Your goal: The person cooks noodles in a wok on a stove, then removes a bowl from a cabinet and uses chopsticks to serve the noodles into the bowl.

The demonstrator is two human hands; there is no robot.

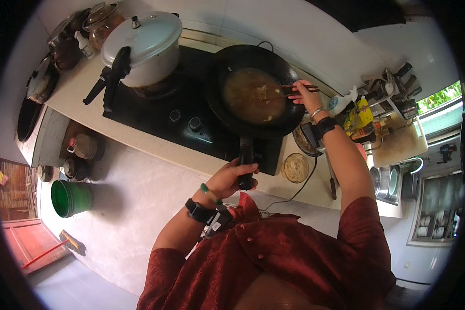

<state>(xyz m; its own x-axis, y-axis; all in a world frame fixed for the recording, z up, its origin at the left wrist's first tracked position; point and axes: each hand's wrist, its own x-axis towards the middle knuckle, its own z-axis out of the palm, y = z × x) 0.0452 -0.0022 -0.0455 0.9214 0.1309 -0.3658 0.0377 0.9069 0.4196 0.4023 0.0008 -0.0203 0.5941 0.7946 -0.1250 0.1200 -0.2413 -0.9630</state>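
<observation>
A dark wok (221, 104) sits on the right side of the black glass cooktop (151, 116). Brownish liquid (244, 93) covers its bottom, with a few pale bits of food (262, 92) in it. My left hand (232, 178) is wrapped around the wok's handle (246, 149), which points towards me. Above the wok's right side, my right hand (307, 97) holds a pair of dark chopsticks (288, 94), their tips among the pale bits. A bowl of pale shredded food (295, 167) stands on the counter right of the cooktop, and part of another bowl (303, 138) shows beneath my right wrist.
Left of the wok stands a large pressure cooker (151, 50), its black handles jutting towards me. Bottles, a knife rack (399, 85) and a cutting board (401, 139) crowd the right end. A cable (308, 178) crosses the counter's front. A green bucket (71, 197) is on the floor.
</observation>
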